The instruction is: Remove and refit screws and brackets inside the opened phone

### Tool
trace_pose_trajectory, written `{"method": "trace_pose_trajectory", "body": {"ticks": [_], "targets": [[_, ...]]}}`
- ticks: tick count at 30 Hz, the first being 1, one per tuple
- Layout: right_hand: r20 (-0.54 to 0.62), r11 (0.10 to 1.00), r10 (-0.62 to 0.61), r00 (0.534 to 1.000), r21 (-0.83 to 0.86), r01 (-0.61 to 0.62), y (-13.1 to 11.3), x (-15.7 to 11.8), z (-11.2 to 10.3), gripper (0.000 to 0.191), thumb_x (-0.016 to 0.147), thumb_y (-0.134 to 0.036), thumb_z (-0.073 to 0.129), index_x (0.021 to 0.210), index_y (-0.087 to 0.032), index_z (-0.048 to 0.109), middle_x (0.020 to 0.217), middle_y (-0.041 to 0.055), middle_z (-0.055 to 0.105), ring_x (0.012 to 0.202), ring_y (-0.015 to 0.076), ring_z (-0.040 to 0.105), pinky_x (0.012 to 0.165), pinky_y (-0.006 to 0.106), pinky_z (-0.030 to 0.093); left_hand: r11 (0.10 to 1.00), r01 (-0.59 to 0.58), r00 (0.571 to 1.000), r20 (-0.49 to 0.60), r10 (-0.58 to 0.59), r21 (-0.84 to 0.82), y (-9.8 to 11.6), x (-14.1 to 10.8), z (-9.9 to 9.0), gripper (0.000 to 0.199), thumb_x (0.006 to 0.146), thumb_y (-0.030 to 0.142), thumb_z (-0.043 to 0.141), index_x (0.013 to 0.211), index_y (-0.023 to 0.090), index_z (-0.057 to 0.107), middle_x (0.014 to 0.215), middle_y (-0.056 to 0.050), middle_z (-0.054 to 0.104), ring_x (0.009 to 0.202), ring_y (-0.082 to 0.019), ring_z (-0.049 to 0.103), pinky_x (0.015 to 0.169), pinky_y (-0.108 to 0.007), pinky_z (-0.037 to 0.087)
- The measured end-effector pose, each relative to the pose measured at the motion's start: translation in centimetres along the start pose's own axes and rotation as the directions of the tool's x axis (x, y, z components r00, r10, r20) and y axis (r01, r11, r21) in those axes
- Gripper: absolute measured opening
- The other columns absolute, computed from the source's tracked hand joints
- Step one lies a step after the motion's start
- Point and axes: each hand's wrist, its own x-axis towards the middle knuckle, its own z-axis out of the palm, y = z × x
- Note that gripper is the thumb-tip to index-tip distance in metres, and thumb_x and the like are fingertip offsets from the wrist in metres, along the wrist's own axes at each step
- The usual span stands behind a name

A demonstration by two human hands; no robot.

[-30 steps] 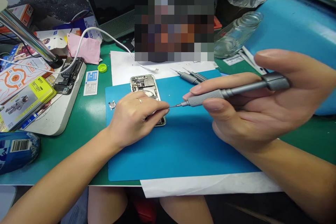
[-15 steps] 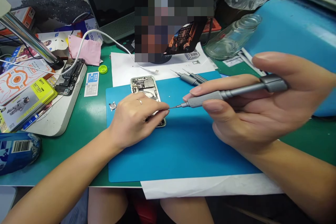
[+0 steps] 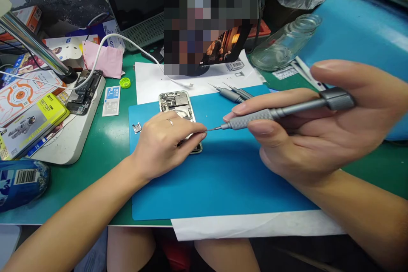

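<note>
My right hand [image 3: 315, 144] grips a grey precision screwdriver [image 3: 250, 120] between thumb and fingers, its cap end against the index finger. The thin bit points left and meets the pinched thumb and forefinger of my left hand [image 3: 162, 144]. Whether a tiny part sits between those fingertips is hidden. Under my left hand lies an opened phone [image 3: 175, 99] with its inner parts showing; the hand covers its middle. A small metal part [image 3: 137, 128] rests left of the hand on the blue mat [image 3: 223, 187].
Two more screwdrivers [image 3: 230, 94] lie at the mat's back edge. Behind them are white paper [image 3: 148, 78], a white cable [image 3: 134, 41] and a glass jar [image 3: 280, 51]. At left, a dismantled phone [image 3: 84, 93] and a yellow battery box [image 3: 35, 125] lie on a white board.
Both hands and the screwdriver keep nearly the same pose, with only a slight shift to the right. The bit still meets the left fingertips.
</note>
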Motion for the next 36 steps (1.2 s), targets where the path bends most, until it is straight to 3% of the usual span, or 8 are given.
{"method": "trace_pose_trajectory", "body": {"ticks": [6,13,24,29,33,36], "targets": [[-0.042,0.997,0.066,0.997,0.043,-0.065,-0.22,-0.54,0.14,0.067,0.083,-0.023,0.076,0.144,-0.035,0.052,0.138,0.0018,0.052,0.071,0.0146,0.075,0.031,0.02,0.048,1.0,-0.009,1.0,-0.006,0.009,0.029,-0.08,-0.02,0.06,0.01,0.097,0.021,0.065,0.094,0.017,0.074,0.081,-0.001,0.078,0.071,-0.012,0.069,0.072,-0.027,0.051],[-0.058,0.992,0.124,0.991,0.022,-0.123,-0.3,-0.56,0.16,0.065,0.082,-0.032,0.077,0.141,-0.043,0.053,0.131,-0.0006,0.053,0.068,0.0138,0.074,0.033,0.019,0.05,1.0,-0.017,1.0,-0.007,0.017,0.02,-0.02,0.06,0.09,0.009,0.096,0.02,0.067,0.095,0.016,0.074,0.081,-0.002,0.078,0.072,-0.013,0.069,0.07,-0.027,0.05],[-0.068,0.993,0.114,0.991,0.039,-0.111,-0.13,-0.92,-0.13,0.07,0.078,-0.03,0.082,0.141,-0.04,0.054,0.133,0.0,0.053,0.068,0.0147,0.075,0.028,0.017,0.044,1.0,-0.001,1.0,0.002,0.001,0.025,-0.06,-0.05,0.12,0.01,0.097,0.022,0.066,0.094,0.018,0.074,0.081,-0.001,0.078,0.069,-0.012,0.068,0.07,-0.027,0.05],[-0.029,0.991,0.136,0.99,0.009,-0.136,-0.3,-0.51,-0.04,0.063,0.085,-0.029,0.075,0.141,-0.045,0.051,0.134,-0.0018,0.053,0.071,0.0128,0.074,0.035,0.016,0.052,1.0,-0.005,1.0,0.004,0.005,0.015,-0.02,0.02,0.08,0.009,0.096,0.021,0.066,0.094,0.016,0.074,0.08,-0.001,0.077,0.069,-0.012,0.067,0.069,-0.027,0.049],[0.026,0.998,0.063,0.998,0.011,-0.064,0.06,-0.17,-0.15,0.069,0.084,-0.03,0.077,0.144,-0.045,0.047,0.137,-0.0016,0.052,0.069,0.0113,0.074,0.036,0.018,0.056,1.0,-0.001,1.0,0.001,0.001,0.015,-0.03,-0.02,0.11,0.009,0.096,0.022,0.067,0.094,0.017,0.074,0.08,-0.001,0.077,0.07,-0.013,0.068,0.07,-0.027,0.049],[-0.001,0.997,0.072,0.997,-0.005,-0.072,-0.01,-0.22,-0.12,0.066,0.084,-0.032,0.076,0.143,-0.045,0.049,0.136,-0.0019,0.053,0.069,0.0133,0.074,0.035,0.021,0.057,1.0,0.005,1.0,-0.009,-0.004,0.007,-0.07,-0.12,0.2,0.008,0.095,0.023,0.068,0.095,0.017,0.073,0.08,-0.001,0.077,0.07,-0.013,0.068,0.071,-0.027,0.05]]}}
